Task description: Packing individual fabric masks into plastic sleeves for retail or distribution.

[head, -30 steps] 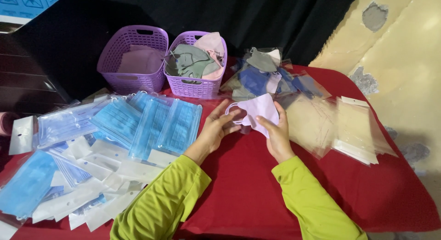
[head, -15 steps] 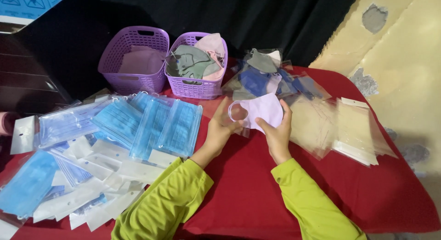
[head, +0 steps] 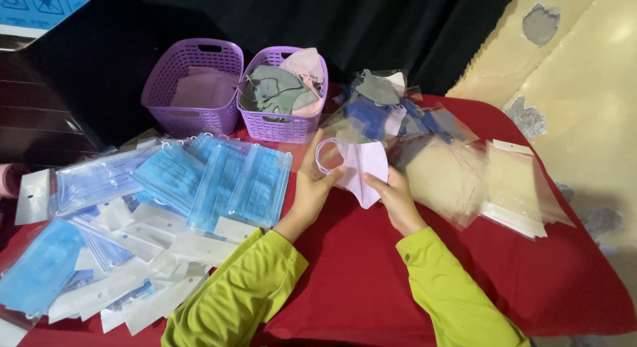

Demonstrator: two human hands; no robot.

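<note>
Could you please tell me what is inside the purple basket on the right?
The right purple basket holds a loose heap of cloth masks, grey-green, pink and pale ones on top, rising above the rim. Whatever lies deeper beneath that heap is covered and cannot be seen.

One head-worn view looks down, close, onto the red table point(head: 371, 280).

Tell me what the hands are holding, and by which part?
Both hold one folded lilac face mask: left hand at its ear-loop end, right hand pinching its lower edge.
</note>
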